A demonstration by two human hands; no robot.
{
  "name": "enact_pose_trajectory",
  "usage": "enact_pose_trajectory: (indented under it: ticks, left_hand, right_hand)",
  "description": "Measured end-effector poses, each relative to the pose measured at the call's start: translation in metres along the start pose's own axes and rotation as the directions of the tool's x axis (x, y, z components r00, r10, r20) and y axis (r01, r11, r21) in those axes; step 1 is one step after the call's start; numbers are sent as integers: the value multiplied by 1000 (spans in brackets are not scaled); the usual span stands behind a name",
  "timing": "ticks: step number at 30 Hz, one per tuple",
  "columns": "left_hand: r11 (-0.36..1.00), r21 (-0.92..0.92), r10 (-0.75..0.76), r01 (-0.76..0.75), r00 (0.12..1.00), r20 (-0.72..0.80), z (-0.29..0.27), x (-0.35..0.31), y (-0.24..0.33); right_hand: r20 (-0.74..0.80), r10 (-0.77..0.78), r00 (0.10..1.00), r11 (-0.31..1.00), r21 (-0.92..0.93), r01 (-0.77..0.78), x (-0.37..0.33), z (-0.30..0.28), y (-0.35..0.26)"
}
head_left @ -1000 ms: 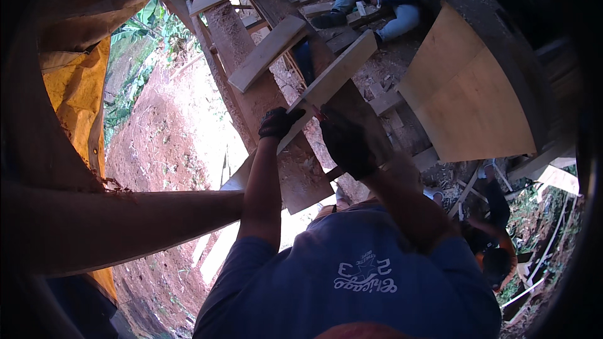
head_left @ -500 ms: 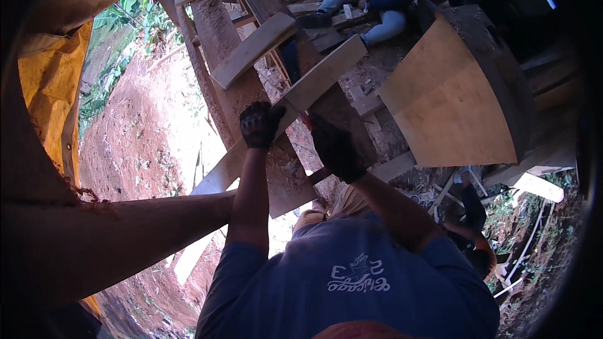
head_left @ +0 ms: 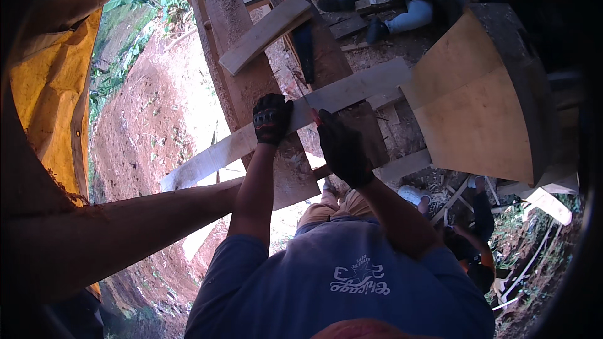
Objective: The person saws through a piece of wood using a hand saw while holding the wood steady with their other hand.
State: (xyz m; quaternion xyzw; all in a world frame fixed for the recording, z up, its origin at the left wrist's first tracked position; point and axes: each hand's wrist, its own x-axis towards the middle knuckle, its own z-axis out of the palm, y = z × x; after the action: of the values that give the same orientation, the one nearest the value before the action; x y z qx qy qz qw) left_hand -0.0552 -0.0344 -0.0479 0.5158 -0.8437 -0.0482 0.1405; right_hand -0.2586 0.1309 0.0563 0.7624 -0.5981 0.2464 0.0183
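Note:
A long pale board lies slantwise across two thick planks in front of me. My left hand, in a dark glove with padded knuckles, is closed on the board near its middle. To its right, my gloved right hand is wrapped round the red handle of a handsaw at the board's near edge. The blade appears only as a thin dark line across the board, so its teeth and depth are hidden.
A shorter board rests across the sawdust-covered plank beyond. At right stands a large plywood sheet. A beam crosses at lower left. One person sits at the far right; another is at lower right.
The long board has swung to a flatter slant, its right end now by the plywood sheet. Both hands stay on the board and saw. The whole view has shifted slightly.

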Motion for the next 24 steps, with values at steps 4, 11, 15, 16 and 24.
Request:
enact_pose_trajectory:
  ticks: [4,11,15,16,24]
  left_hand:
    - [988,-154,-11,14,1000,20,-3,-6,16]
    - [998,25,55,-57,997,45,-6,-22,2]
    - [997,72,9,-16,995,101,-18,-6,31]
    - [998,68,-23,16,993,117,-22,-3,41]
    - [962,204,-225,180,948,224,1,-2,46]
  right_hand:
    - [-48,-92,995,994,-69,89,14,0,16]
    - [48,217,975,820,533,-209,27,14,11]
    - [-286,-47,957,926,348,149,12,33,59]
    - [-306,-116,945,950,245,196,13,35,73]
    - [-84,-193,978,966,159,204,10,30,97]
